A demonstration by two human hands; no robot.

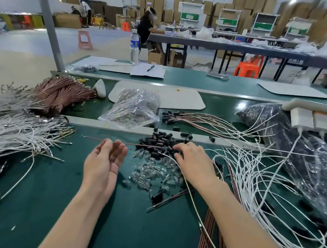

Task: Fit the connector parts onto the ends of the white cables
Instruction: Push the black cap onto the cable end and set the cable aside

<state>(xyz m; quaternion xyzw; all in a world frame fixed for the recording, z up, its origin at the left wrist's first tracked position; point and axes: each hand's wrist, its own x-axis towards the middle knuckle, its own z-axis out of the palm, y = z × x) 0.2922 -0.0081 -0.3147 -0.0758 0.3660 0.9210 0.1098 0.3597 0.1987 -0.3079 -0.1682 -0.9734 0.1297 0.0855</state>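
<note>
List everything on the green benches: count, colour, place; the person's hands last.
white cables: many, white, left and right
brown cables: one bundle, reddish-brown, far left
black connector parts: one pile, black, centre
clear parts: one pile, transparent, centre front
clear bag: one, transparent, behind the piles
large bags: count unclear, black contents, right
water bottle: one, clear, far bench
pen: one, black, on papers
left hand: one, centre, fingers relaxed
right hand: one, fingers in black pile

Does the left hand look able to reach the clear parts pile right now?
Probably yes: the left hand is open beside the clear parts pile, with only bare green mat between.
</note>
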